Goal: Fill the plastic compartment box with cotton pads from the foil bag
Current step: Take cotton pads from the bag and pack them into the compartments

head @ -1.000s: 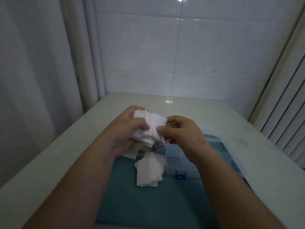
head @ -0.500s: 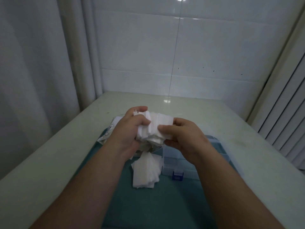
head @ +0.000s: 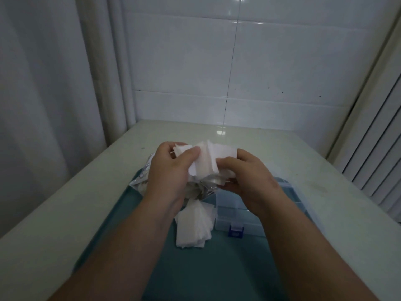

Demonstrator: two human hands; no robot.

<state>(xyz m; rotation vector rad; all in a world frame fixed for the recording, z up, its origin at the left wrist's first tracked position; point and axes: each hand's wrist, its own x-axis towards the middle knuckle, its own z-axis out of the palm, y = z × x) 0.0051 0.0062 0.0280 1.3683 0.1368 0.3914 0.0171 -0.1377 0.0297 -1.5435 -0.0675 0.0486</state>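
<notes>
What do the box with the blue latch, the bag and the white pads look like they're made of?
Box: clear glossy rigid plastic; its walls are see-through. Bag: crinkled shiny film, seemingly foil; it glints. Pads: soft matte white fibre, probably cotton.

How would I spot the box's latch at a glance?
Start at the teal mat on the pale table. A clear plastic box sits on it, below the right hand. The latch is the small clip on its near edge, the only dark-blue thing there.

Two hands (head: pixel 171 170) (head: pixel 249 179), one foil bag (head: pixel 201 189), one box (head: pixel 236 216).
</notes>
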